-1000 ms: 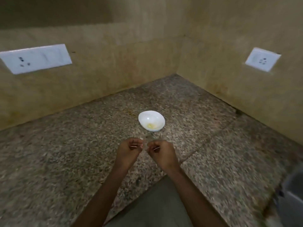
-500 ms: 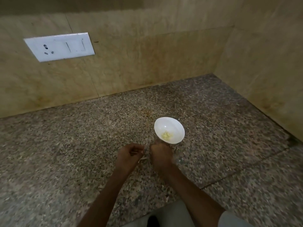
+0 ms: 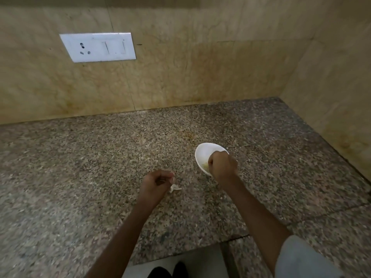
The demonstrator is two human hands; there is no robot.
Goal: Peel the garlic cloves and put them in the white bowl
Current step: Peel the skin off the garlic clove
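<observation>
Bottom centre of the frame: the toes of two dark shoes [image 3: 167, 270] stand on a pale floor [image 3: 202, 259], below the front edge of a speckled brown-grey granite countertop [image 3: 80, 177]. At lower right, a light grey sleeve [image 3: 301, 257] covers the right upper arm.

Both forearms reach up over the counter. The left hand [image 3: 155, 182] sits just below mid-frame, knuckles up, fingers curled in toward the thumb. A thin pale streak shows at the fingertips; whether it is something pinched cannot be told. Just beside this hand, to its right, a small crumpled scrap of white papery garlic skin [image 3: 175, 188] lies on the granite.

The right hand [image 3: 222, 164] is right of centre, over the near right part of a small round white bowl [image 3: 202, 152], hiding that part of the rim. Its fingers are curled down into the bowl; whether they hold a clove cannot be told. In the bottom of the bowl, at the edge of the hand, lies a little pale yellow peeled garlic [image 3: 204, 165]. The bowl stands on the counter, well apart from the walls.

Beyond, stained beige marble wall tiles [image 3: 200, 67] meet in a corner at upper right. A white rectangular socket-and-switch plate [image 3: 98, 47] is fixed at upper left.
</observation>
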